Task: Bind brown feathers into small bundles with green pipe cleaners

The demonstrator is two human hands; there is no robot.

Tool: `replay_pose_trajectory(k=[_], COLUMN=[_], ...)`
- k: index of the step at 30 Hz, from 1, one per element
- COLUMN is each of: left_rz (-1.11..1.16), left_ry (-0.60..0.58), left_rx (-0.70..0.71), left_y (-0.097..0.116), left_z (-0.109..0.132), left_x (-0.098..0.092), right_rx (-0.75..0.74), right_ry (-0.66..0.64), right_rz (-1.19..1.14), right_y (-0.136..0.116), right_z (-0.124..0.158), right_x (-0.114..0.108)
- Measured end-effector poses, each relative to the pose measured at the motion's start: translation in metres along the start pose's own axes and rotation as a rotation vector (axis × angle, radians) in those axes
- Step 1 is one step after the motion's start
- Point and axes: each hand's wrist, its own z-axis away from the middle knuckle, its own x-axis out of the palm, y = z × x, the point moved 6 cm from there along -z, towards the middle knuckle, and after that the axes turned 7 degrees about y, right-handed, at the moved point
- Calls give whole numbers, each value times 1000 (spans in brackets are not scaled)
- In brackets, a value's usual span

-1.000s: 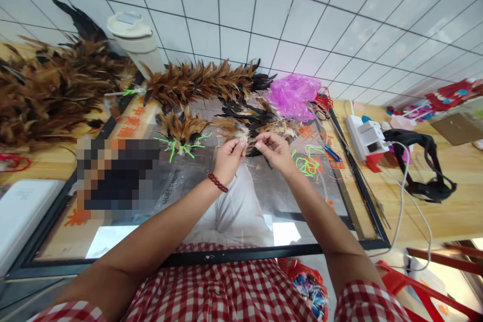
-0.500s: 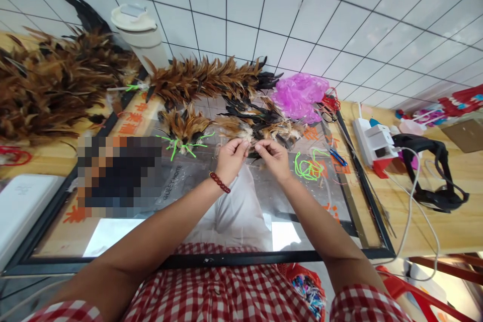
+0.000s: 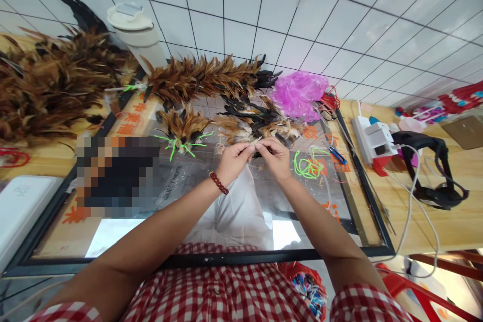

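My left hand (image 3: 234, 159), with a dark red bead bracelet (image 3: 219, 182) at its wrist, is closed in a pinch. My right hand (image 3: 276, 159) pinches beside it, the fingertips almost touching. Between them is a small pale feather (image 3: 257, 141), mostly covered by the fingers. Just beyond lies a loose pile of brown and black feathers (image 3: 260, 119). Left of the hands sits a small feather bunch (image 3: 184, 125) tied with bright green string (image 3: 174, 147). More green string (image 3: 307, 165) lies coiled on the right, near blue-handled snips (image 3: 337, 155).
A long feather garland (image 3: 204, 78) runs along the back beside a white lidded cup (image 3: 138, 35). A large feather heap (image 3: 56, 80) fills the left. A purple plastic bag (image 3: 300, 93), a power strip (image 3: 372, 143) with cables and a black head strap (image 3: 430, 171) are on the right.
The right fingers have closed in against the left fingertips, and the pale fluff seen above the left hand is now more covered. The view has shifted slightly.
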Motion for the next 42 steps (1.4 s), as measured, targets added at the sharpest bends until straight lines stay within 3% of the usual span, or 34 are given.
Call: replay_pose_trajectory(k=[7, 10, 14, 16, 19, 23, 29, 32, 35, 38, 42], left_rz=[-18, -43, -15, 16, 47, 82, 288, 284, 189, 99, 79], left_ry=[-21, -41, 1, 40, 65, 8, -183, -266, -296, -243, -91], left_rx=[54, 74, 41, 20, -2, -30, -199, -242, -147, -30, -29], left_y=[5, 8, 7, 5, 2, 2, 1, 3, 10, 16, 12], left_z=[2, 3, 3, 3, 2, 3, 13, 17, 16, 16, 12], left_x=[1, 3, -1, -4, -6, -2, 15, 20, 20, 17, 8], right_rx=[165, 166, 211, 203, 157, 105, 24, 54, 109, 132, 80], right_ry=[-3, -1, 128, 48, -248, -201, -359, -326, -243, -185, -151], right_rz=[-160, -148, -160, -172, -125, -62, -105, -156, -185, -150, -88], right_y=[9, 13, 20, 17, 8, 2, -8, -9, -4, -1, -13], right_z=[3, 2, -5, -9, -10, -9, -3, -4, -5, -5, -10], right_x=[1, 1, -16, -19, -11, -10, 3, 0, -3, -3, -7])
